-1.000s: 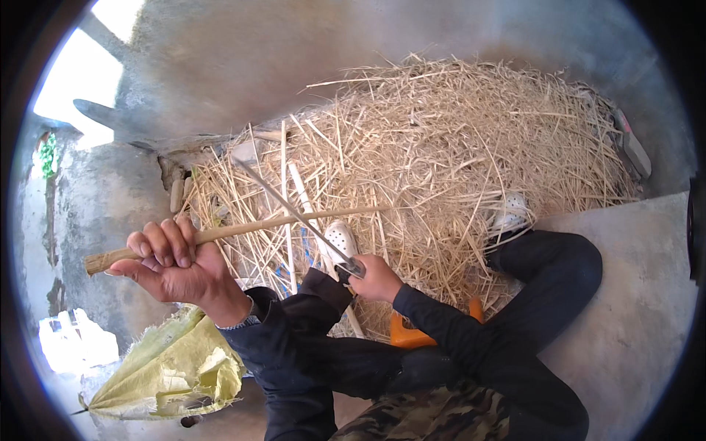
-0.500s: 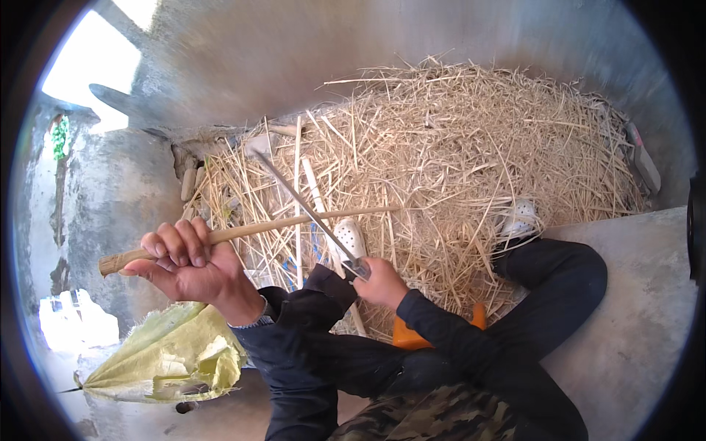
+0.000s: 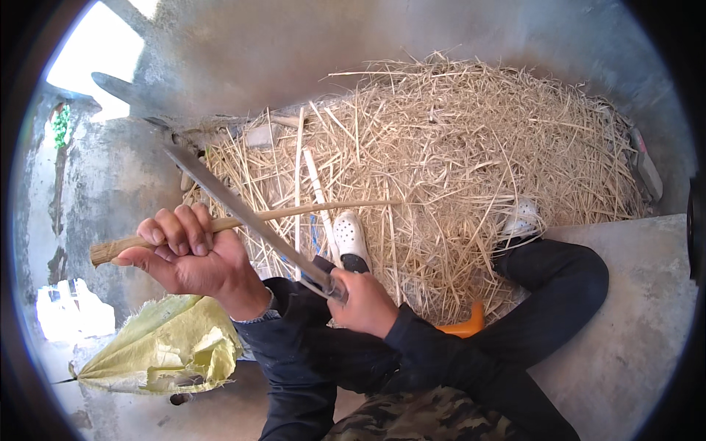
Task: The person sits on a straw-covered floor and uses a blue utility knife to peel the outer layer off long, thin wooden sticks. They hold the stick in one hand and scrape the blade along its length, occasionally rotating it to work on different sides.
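My left hand point(image 3: 202, 257) is closed around a long, thin wooden stick point(image 3: 323, 208), palm up, near the stick's thicker cut end. The stick's thin end points right, over the straw. In my right hand point(image 3: 366, 303) is the dark handle of a machete point(image 3: 254, 220) with a long, straight grey blade. The blade slants up and left, crossing in front of the stick just right of my left fingers. Whether blade and stick touch, I cannot tell.
Dry straw point(image 3: 456, 140) covers the floor against a concrete wall point(image 3: 294, 51). My white clogs point(image 3: 348, 234) stand in it, by pale strips point(image 3: 313, 176). A torn yellow sack point(image 3: 158, 349) lies at the left, an orange object point(image 3: 467, 321) by my leg, a concrete ledge point(image 3: 625, 309) at right.
My right hand has moved left and nearer to me. The machete's tip has swung left, past the stick beside my left fingers. My left hand and the stick have barely shifted.
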Demonstrator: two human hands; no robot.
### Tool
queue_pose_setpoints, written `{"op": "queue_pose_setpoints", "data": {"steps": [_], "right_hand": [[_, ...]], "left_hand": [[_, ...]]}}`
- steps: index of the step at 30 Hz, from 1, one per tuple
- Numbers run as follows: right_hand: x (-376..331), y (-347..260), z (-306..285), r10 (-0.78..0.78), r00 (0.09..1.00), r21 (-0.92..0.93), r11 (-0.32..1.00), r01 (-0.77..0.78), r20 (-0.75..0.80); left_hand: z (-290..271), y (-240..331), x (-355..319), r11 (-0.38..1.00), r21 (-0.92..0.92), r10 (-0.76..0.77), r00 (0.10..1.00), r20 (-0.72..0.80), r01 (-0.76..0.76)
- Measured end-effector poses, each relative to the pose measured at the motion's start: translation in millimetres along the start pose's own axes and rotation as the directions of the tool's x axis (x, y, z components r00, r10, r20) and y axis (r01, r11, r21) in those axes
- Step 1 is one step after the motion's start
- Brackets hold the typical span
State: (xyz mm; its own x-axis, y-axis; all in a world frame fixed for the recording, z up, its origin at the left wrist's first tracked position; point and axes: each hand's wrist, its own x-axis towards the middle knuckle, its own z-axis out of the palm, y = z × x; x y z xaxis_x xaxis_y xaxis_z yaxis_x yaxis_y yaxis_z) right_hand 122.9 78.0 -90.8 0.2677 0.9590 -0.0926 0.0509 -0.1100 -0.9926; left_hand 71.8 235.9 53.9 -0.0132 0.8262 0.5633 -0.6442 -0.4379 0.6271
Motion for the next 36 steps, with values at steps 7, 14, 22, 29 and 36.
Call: {"op": "queue_pose_setpoints", "data": {"steps": [7,14,22,29,36], "right_hand": [[2,21,-8,0.122,0.992,0.036,0.992,-0.12,-0.044],[14,101,-15,0.373,0.924,0.161,0.921,-0.356,-0.091],[12,99,-11,0.041,0.988,0.033,0.999,-0.036,-0.15],[15,105,-22,0.19,0.979,0.203,0.964,-0.172,-0.077],[25,187,-20,0.514,0.857,0.25,0.834,-0.492,-0.029]], "left_hand": [[1,2,1,1.0,-0.004,0.0,1.0,0.005,0.0],[13,-1,-5,0.999,-0.037,0.0,0.998,0.061,0.003],[25,-4,-6,1.0,-0.002,0.001,0.998,0.068,-0.001],[18,-7,-3,1.0,-0.028,-0.009,0.99,0.14,0.013],[8,-2,10,0.999,-0.022,-0.029,0.995,0.1,0.031]]}}
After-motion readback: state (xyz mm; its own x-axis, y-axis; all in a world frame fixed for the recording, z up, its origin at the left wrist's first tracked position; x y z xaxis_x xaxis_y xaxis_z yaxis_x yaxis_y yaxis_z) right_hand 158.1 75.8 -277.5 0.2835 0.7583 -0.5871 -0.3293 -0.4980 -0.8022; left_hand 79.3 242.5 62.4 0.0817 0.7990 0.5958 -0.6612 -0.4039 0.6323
